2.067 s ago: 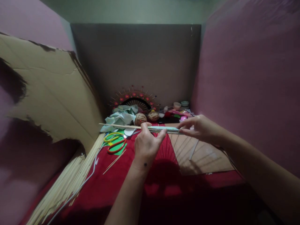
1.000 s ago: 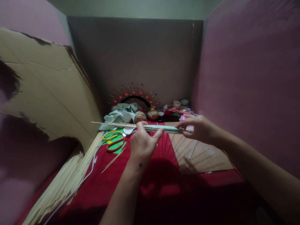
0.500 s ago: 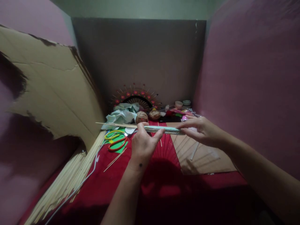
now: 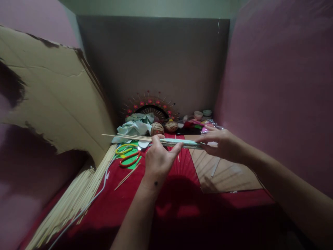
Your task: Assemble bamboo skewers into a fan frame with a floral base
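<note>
Head view: pink walls [image 4: 281, 86] flank a red cloth [image 4: 104, 205]; ragged-edged cardboard [image 4: 57, 90] stands at left. Above the cloth, the left hand [image 4: 159, 158] grips a flat, pale-green bundle [image 4: 174, 141], slender sticks [image 4: 127, 136] jutting left; the right hand [image 4: 225, 143] pinches its right end.

"What place is this?"
"A craft nook with flat pink walls [image 4: 281, 86]; home or workshop unclear."
"Shown by?"
"Thin pale wooden sticks [image 4: 70, 198] along the left edge of the red cloth [image 4: 109, 208]; yellow-and-orange-handled scissors [image 4: 139, 152] near them; round brown twine balls [image 4: 157, 128] towards its far edge."
</note>
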The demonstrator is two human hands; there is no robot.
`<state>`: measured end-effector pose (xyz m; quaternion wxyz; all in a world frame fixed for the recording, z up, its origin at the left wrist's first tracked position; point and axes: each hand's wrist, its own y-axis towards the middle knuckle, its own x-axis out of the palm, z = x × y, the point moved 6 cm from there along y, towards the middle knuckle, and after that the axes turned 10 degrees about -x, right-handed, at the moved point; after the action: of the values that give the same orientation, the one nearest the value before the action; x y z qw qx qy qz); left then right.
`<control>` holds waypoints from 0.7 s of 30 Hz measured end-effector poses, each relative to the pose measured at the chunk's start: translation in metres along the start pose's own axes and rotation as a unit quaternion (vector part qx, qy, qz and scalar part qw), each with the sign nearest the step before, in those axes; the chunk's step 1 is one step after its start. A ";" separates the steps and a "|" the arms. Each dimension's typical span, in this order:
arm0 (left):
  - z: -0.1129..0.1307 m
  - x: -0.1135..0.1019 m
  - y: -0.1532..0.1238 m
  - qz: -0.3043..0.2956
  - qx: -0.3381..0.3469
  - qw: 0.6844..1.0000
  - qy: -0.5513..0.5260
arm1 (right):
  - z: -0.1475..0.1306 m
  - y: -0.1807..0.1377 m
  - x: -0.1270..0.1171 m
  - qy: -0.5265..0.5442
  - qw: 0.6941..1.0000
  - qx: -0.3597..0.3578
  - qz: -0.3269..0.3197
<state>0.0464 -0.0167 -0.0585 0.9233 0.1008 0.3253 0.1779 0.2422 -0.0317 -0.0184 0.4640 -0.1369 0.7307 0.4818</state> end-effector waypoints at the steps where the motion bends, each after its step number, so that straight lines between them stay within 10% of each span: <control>1: 0.000 -0.001 0.000 0.002 -0.001 1.000 0.002 | -0.002 0.001 0.000 -0.002 1.000 -0.009 0.001; 14: -0.002 0.000 0.001 -0.005 -0.012 1.000 -0.012 | -0.011 0.003 -0.004 0.045 0.996 0.048 -0.066; 21: -0.001 0.003 -0.003 -0.031 -0.001 0.999 -0.042 | -0.012 0.005 0.014 -0.227 0.973 -0.032 -0.028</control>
<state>0.0494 -0.0186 -0.0619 0.9414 0.0971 0.2889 0.1447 0.2254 -0.0356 -0.0261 0.6267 -0.0590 0.5860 0.5102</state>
